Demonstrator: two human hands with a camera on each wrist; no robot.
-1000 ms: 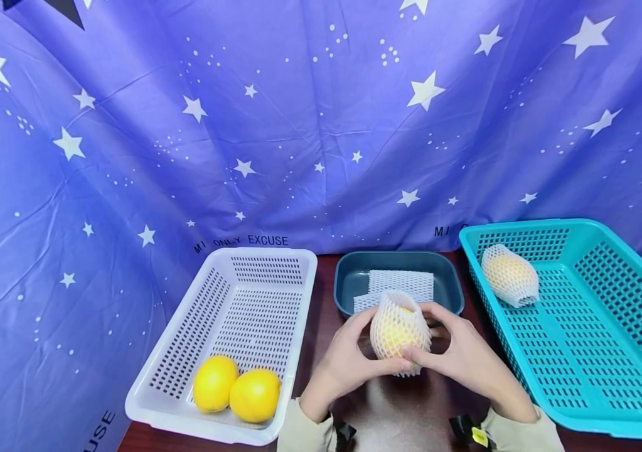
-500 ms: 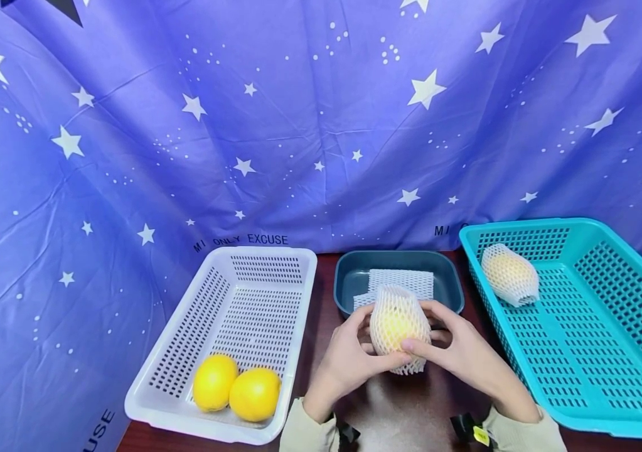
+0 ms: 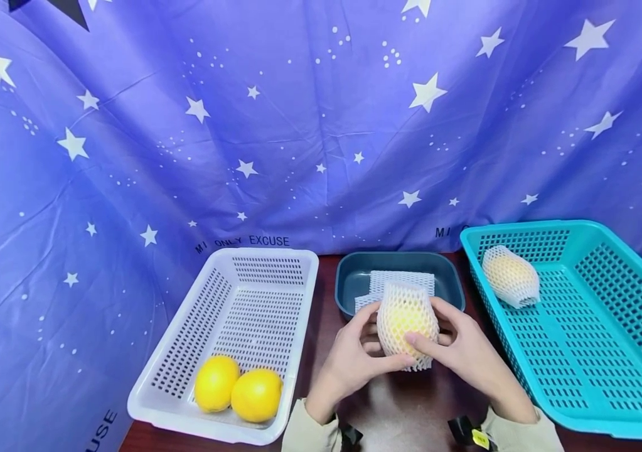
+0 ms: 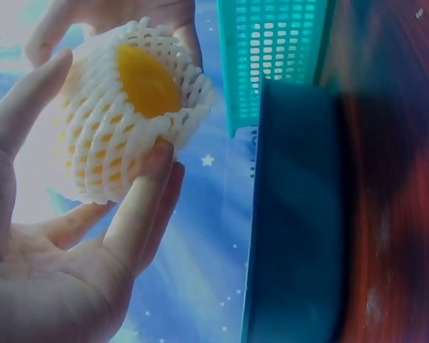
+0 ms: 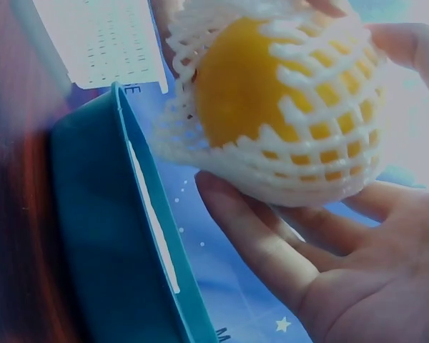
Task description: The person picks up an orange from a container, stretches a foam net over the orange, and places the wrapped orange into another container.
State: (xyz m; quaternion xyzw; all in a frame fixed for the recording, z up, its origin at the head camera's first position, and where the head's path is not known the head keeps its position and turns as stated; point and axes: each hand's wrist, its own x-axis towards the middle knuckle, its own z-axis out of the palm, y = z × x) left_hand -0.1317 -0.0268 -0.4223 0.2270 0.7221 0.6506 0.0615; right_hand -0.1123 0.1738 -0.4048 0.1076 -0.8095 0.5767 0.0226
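Observation:
A round yellow fruit [image 5: 236,89] sits inside a white foam net sleeve [image 3: 408,323], held between both hands above the table. My left hand [image 3: 349,358] grips its left side, thumb in front and fingers behind. From the right, my right hand [image 3: 476,355] grips it too, its thumb pressing the front of the net. Both wrist views show the sleeve's far end gaping, with bare yellow skin in the opening. Close behind is a dark blue-green tray [image 3: 343,282] with flat white foam nets [image 3: 402,282] in it.
At left stands a white perforated basket [image 3: 176,351] with two yellow fruits [image 3: 255,394]. A teal basket [image 3: 566,333] at right contains one netted fruit [image 3: 509,275]. Behind everything hangs a blue star-printed cloth [image 3: 298,125]. The table [image 3: 400,408] is dark brown.
The netted fruit has tipped, so the sleeve's opening, earlier facing up toward the head view, now turns away. Both hands shifted slightly right, still holding it.

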